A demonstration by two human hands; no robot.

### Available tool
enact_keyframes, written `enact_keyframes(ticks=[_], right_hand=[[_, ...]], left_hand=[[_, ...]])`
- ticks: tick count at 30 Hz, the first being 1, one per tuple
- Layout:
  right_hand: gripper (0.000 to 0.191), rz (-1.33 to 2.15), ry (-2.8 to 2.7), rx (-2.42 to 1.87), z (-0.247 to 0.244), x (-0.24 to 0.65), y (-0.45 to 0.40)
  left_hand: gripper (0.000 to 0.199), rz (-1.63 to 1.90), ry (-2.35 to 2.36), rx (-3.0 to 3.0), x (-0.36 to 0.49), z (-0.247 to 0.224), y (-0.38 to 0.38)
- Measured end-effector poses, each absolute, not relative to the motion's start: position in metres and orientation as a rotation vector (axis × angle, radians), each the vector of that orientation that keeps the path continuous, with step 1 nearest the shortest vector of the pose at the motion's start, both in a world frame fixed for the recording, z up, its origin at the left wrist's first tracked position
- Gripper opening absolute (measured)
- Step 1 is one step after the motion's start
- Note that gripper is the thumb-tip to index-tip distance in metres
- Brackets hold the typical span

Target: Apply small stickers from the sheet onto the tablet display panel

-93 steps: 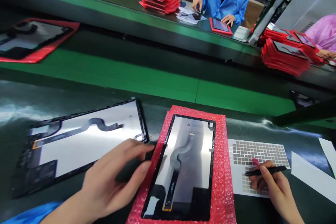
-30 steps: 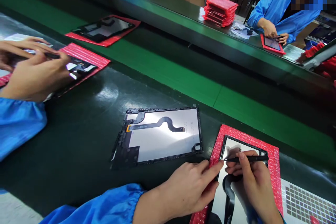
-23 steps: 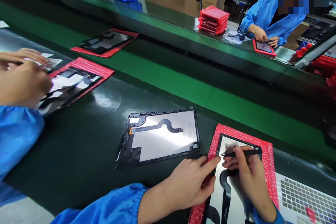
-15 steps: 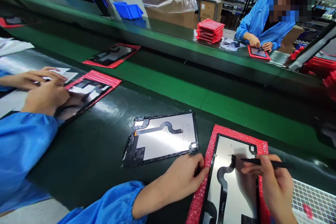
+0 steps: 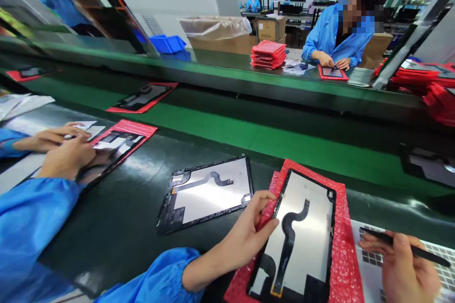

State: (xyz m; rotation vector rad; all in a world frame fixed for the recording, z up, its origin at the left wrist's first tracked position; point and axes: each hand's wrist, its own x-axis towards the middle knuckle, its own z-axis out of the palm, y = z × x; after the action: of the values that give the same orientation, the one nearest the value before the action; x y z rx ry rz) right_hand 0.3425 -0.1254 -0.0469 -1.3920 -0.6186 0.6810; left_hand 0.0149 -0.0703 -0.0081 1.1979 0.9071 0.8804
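Note:
A tablet display panel [image 5: 313,236] with a curved black ribbon cable [image 5: 288,234] lies silver back up on a red bubble-wrap bag [image 5: 343,241]. My left hand [image 5: 241,234] is at its left edge, fingers stretched and apart, thumb and fingertips touching the rim. My right hand [image 5: 405,265] is off the panel's right side, above a white gridded sheet [image 5: 364,270]. It grips a slim black pointed tool [image 5: 426,255], tip to the left; I cannot tell whether it is tweezers or a spudger. A second display panel [image 5: 216,203] lies left of my left hand.
At the left, a co-worker's hands [image 5: 67,151] work at another panel on a red bag [image 5: 149,132]. A bagged panel [image 5: 142,97] lies on the green belt [image 5: 227,130]. Across it, a person [image 5: 337,38] works beside a red stack [image 5: 268,54]. A dark panel [image 5: 430,163] lies far right.
My right hand has drawn back right from the panel with the black tool. My left hand has uncurled along the panel's edge. The ribbon cable is in full view, and the camera has tilted.

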Motion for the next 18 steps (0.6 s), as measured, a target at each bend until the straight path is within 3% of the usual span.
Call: enact_keyframes(ticks=[7,11,18], right_hand=[[0.042,0.757,-0.670,-1.315,-0.049,0.336,-0.126],[0.043,0.806,-0.697,-1.310,-0.053,0.332,-0.126],[0.048,0.812,-0.726,-1.337,-0.059,0.336,-0.122]], left_hand=[[0.052,1.092,0.990,1.180,0.051,-0.019,0.046],[0.032,1.104,1.154,1.264,0.081,-0.028,0.150],[0.033,0.911,1.440,1.639,0.077,-0.017,0.232]])
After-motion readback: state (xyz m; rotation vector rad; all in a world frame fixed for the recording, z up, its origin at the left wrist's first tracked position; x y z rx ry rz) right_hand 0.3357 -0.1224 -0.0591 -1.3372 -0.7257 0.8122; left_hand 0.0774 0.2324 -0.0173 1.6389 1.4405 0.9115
